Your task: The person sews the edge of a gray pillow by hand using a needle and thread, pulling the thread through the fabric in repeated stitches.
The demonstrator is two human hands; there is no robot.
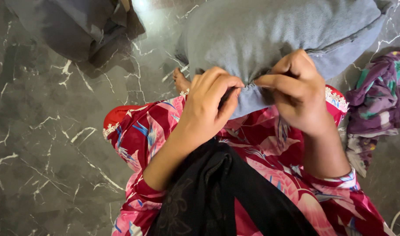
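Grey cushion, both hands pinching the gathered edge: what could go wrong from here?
1. The left hand and right hand pinch only a narrow gather of the grey cushion; the fabric may slip free.
2. The cushion's bulk overhangs the lap above the marble floor, so it could slide off.

Both forearms reach forward from pink patterned sleeves and converge in front of the body. The left hand is curled, knuckles up, its fingers bent down and inward with the thumb pressed against the fingertips in a tight pinch. The right hand mirrors it, wrist bent, index finger and thumb pointing left and pinched shut. The two pinches sit just beside each other, almost touching.
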